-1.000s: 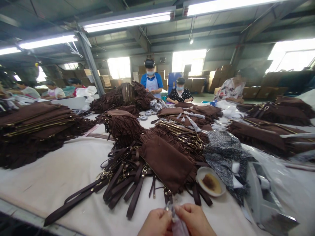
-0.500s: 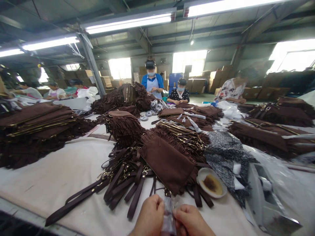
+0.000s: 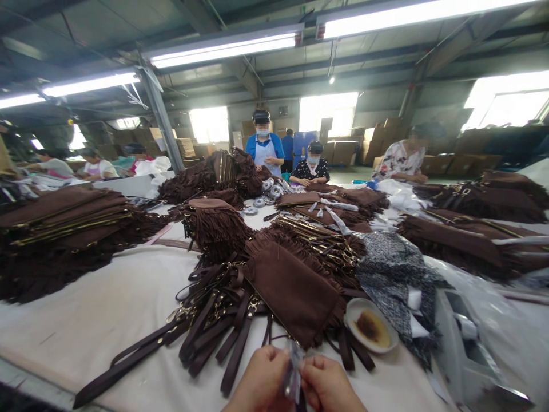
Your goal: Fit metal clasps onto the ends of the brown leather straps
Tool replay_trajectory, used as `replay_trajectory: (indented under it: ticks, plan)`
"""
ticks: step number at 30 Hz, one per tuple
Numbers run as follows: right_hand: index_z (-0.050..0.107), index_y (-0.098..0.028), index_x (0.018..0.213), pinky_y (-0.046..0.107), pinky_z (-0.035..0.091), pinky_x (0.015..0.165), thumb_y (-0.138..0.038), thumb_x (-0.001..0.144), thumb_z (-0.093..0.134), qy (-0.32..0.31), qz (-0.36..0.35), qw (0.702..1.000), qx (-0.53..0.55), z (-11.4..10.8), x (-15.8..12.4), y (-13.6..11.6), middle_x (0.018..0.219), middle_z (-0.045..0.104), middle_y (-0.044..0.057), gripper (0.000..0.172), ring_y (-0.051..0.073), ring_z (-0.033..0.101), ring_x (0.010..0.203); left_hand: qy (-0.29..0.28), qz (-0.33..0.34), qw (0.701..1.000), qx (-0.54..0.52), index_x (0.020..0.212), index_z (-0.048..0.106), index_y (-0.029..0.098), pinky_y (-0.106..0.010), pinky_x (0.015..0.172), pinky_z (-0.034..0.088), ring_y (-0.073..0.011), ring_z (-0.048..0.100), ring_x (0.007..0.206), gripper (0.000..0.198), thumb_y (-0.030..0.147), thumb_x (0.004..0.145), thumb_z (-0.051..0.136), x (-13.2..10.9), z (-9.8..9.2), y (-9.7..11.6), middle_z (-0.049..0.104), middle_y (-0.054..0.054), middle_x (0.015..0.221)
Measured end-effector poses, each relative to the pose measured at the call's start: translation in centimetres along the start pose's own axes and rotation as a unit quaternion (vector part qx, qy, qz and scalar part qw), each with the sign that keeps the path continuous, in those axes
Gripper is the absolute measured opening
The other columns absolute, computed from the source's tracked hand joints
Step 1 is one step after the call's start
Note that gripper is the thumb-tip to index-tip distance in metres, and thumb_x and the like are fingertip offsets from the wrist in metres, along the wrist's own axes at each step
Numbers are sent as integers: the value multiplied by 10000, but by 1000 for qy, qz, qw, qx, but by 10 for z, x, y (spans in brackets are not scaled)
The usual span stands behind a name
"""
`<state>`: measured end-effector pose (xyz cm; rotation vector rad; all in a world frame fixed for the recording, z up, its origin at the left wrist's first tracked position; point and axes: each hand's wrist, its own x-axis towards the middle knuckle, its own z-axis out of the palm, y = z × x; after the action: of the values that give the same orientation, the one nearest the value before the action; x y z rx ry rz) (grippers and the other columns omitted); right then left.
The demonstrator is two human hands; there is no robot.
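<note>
At the bottom centre, my left hand (image 3: pixel 265 377) and my right hand (image 3: pixel 326 382) pinch a strip of clear plastic wrap (image 3: pixel 293 375) between them. The wrap lies by the lower corner of a brown fringed pouch (image 3: pixel 295 286), and a dark strap end shows beneath it. Left of the pouch, dark brown wrist straps (image 3: pixel 214 326) with gold clasps fan out over the cloth. A round dish (image 3: pixel 389 343) holding a yellowish pad with a brown stain sits right of the pouch.
A tape dispenser (image 3: pixel 463 349) stands at the right beside a grey woven cloth (image 3: pixel 386 269). Stacks of brown fringed pouches (image 3: pixel 64 212) lie at the left, middle and right of the white-covered table (image 3: pixel 107 303). Several people work farther back.
The plastic wrap between my hands has changed shape and looks narrower. My hands stay closed on it. Another person in blue now shows more clearly in the background.
</note>
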<state>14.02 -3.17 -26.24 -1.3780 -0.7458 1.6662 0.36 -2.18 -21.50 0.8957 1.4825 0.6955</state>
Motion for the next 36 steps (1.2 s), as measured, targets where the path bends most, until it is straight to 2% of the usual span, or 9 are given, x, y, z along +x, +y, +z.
replay_trajectory:
  ticks: [8,12,14,17,20,23,28,31,36]
  plan:
    - [496,-187,553,218,129,316,-572,566,642,10,-25,999,-46,1,10,12,417,512,-40,412,45,303,249,-30,-52,998,-33,761,605,161,-255,450,393,-162,556,526,398,552,717,659,0,3,4,629,-47,628]
    - [582,-166,612,250,341,404,-541,690,575,-11,-72,979,-192,-10,0,0,512,595,18,383,120,482,397,-60,-49,996,-46,767,578,187,-244,457,396,-146,532,502,427,561,636,737,-6,-3,8,586,-1,556]
    - [667,-159,804,291,479,614,-399,765,563,0,-199,935,-294,-18,-9,-12,722,676,61,264,185,613,653,-65,-50,995,-59,780,568,195,-238,458,390,-129,507,481,457,587,621,739,-8,-5,7,576,12,547]
    - [638,-215,1075,329,471,820,-181,811,502,-12,-376,815,-442,-25,-17,-32,992,651,84,299,218,605,927,-31,-36,998,-46,784,561,196,-222,449,356,-110,477,465,464,604,631,721,-10,-4,5,569,20,565]
    - [653,-238,916,318,436,764,-161,852,501,-33,-426,711,-558,-21,-15,-49,938,631,56,182,208,578,885,-6,-21,999,23,805,584,192,-239,447,331,-123,469,457,368,544,722,650,-8,-4,6,569,14,576]
    - [620,-240,774,322,380,723,-201,870,543,-36,-452,643,-618,-15,-4,-58,871,636,12,129,194,555,826,7,58,989,133,743,637,178,-293,548,386,-188,564,593,192,357,780,579,-6,-8,5,626,-32,640]
    - [610,-244,835,336,344,736,-179,826,610,-78,-471,564,-674,-10,5,-66,888,656,-4,65,190,556,804,-1,212,957,199,764,700,197,-334,739,404,-260,620,841,215,224,795,489,-8,-12,2,720,-79,825]
    - [608,-228,850,336,332,686,-139,798,601,-107,-454,534,-705,-6,4,-74,872,660,12,103,191,563,769,4,206,952,228,767,690,198,-341,710,395,-272,631,838,240,215,805,453,-14,-10,7,728,-99,845]
    - [607,-263,954,332,313,639,-190,788,603,-150,-455,530,-700,-4,6,-86,859,649,-9,181,182,571,759,-10,204,953,225,778,701,190,-332,708,404,-274,643,847,267,215,815,438,-22,-8,15,737,-106,861]
